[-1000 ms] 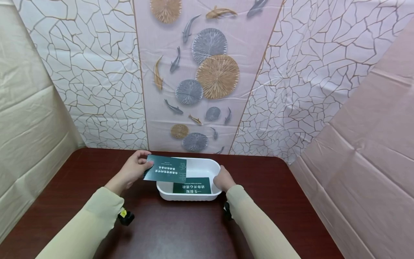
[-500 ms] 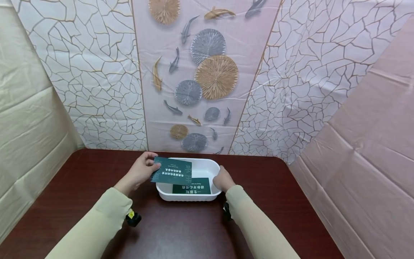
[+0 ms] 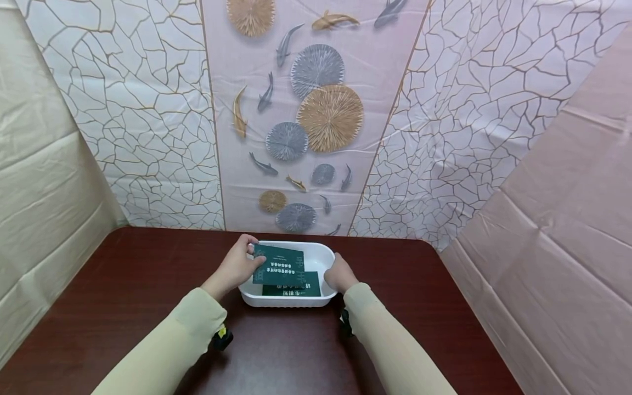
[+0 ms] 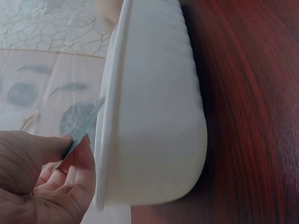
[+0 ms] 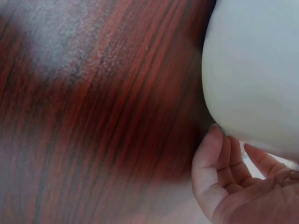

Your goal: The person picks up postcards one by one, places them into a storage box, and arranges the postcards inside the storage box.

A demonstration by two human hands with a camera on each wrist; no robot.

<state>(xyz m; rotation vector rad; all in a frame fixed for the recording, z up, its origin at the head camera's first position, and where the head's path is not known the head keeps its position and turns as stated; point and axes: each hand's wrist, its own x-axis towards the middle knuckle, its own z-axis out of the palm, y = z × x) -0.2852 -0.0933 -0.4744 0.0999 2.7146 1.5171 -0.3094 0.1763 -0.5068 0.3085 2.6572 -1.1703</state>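
Observation:
My left hand (image 3: 238,266) pinches a dark green card (image 3: 280,262) with white characters between thumb and fingers at its left edge. The held card slants over the white plastic tub (image 3: 320,257) and overlaps a second green card (image 3: 308,288) lying inside. In the left wrist view, this hand (image 4: 51,182) is beside the tub's rim, with the held card (image 4: 88,121) seen nearly edge-on. My right hand (image 3: 340,274) grips the tub's right end. From the right wrist, its fingers (image 5: 205,158) are curled against the outer wall of the tub (image 5: 261,70).
A dark red-brown wood-grain table (image 3: 276,351) carries the tub near its back edge. Behind it hangs a patterned cloth (image 3: 321,181) with fish and round leaves. Beige cloth walls (image 3: 568,219) close in both sides.
The left hand has moved right with its card, from the tub's left end to over its inside, now covering part of the lower card. The right hand and tub have stayed put.

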